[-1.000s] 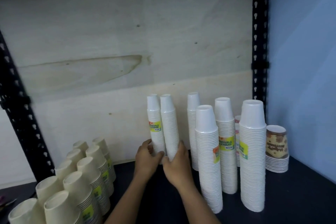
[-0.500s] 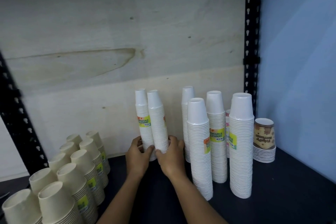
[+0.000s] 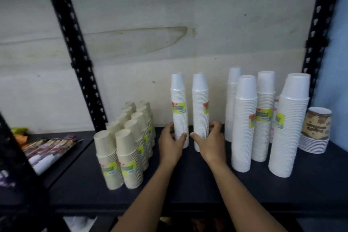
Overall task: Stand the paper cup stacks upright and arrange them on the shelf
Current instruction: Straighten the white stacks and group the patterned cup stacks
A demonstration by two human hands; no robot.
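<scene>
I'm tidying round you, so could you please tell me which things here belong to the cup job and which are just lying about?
Job: slim white stack in left hand; second slim stack in right hand; tall white stacks; cream stacks; printed cups; shelf.
Lying about: packets on the neighbouring shelf.

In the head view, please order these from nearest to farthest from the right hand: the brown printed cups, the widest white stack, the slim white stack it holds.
1. The slim white stack, gripped by the right hand.
2. The widest white stack, front right.
3. The brown printed cups, far right end.
</scene>
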